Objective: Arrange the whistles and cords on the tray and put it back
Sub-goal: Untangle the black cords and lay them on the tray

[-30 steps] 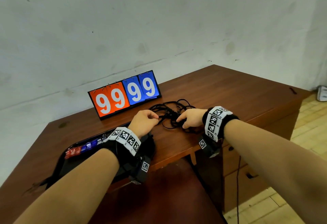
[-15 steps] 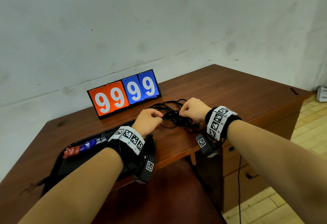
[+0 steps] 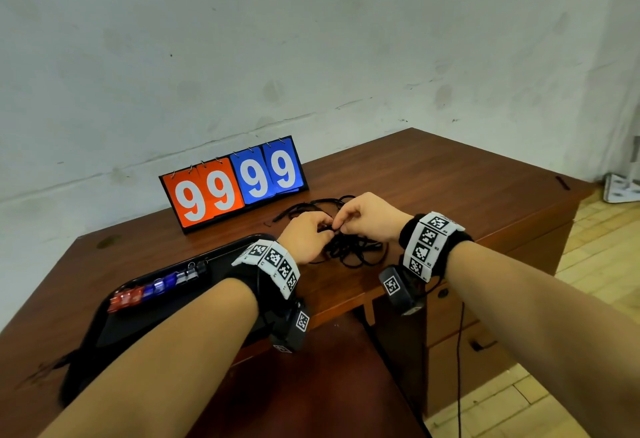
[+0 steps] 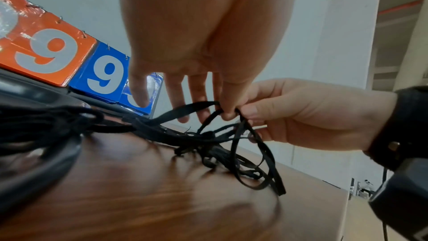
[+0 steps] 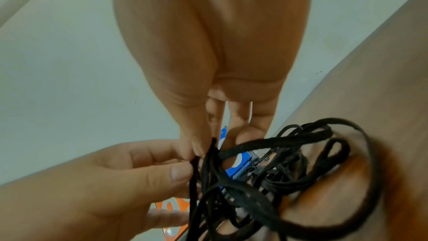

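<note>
A tangle of black cords (image 3: 353, 250) (image 4: 215, 140) (image 5: 266, 177) lies on the brown desk (image 3: 433, 188), partly lifted. My left hand (image 3: 308, 236) (image 4: 224, 109) pinches strands of it between thumb and forefinger. My right hand (image 3: 363, 216) (image 5: 201, 147) pinches the same bunch right beside it, fingertip to fingertip. A black tray (image 3: 114, 320) sits at the desk's front left. In it lies a row of red, blue and clear whistles (image 3: 156, 288). My left forearm hides much of the tray.
A flip scoreboard (image 3: 235, 181) reading 99 in orange and 99 in blue stands behind the cords, near the wall. The desk's front edge runs just below my wrists, with drawers (image 3: 460, 344) under its right side. A wooden floor (image 3: 571, 316) lies to the right.
Both hands have lifted off the desk and drawn together over the tangle. They now pinch strands at one spot, raising part of the cords.
</note>
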Demonstrator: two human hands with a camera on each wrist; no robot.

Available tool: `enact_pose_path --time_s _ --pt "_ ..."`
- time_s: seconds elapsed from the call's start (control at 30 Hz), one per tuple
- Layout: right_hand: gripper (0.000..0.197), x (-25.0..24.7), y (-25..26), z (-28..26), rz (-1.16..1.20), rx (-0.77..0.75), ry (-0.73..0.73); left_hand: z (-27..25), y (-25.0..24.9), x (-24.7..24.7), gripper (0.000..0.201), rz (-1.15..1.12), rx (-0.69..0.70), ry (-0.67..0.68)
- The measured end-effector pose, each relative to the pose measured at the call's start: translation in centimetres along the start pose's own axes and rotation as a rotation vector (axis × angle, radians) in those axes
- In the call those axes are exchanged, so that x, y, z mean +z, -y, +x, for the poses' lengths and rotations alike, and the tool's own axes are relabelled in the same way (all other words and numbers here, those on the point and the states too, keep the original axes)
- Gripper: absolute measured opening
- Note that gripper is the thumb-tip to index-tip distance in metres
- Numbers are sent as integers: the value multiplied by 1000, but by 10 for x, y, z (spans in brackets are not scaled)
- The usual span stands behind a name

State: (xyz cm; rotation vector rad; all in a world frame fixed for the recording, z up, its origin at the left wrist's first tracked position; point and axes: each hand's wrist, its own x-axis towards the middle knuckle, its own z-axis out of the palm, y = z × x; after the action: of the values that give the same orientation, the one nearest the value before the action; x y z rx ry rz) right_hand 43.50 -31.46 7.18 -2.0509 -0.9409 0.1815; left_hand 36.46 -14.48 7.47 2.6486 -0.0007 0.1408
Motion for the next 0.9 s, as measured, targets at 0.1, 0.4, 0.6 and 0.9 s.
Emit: enact_pose_path --time_s 0.1,0.4,0.6,0.9 --pt "23 -1 -6 0 98 21 -63 0 3 0 14 -32 -25 -92" --pt "23 -6 -20 0 31 238 -223 -3 10 -6 7 -325 -135 -269" --pt "23 -8 -24 -3 -97 338 -352 -3 7 -22 7 -443 -144 -356" --pt "21 -5 -10 4 -13 273 -426 -4 0 -50 12 -611 -141 -499"
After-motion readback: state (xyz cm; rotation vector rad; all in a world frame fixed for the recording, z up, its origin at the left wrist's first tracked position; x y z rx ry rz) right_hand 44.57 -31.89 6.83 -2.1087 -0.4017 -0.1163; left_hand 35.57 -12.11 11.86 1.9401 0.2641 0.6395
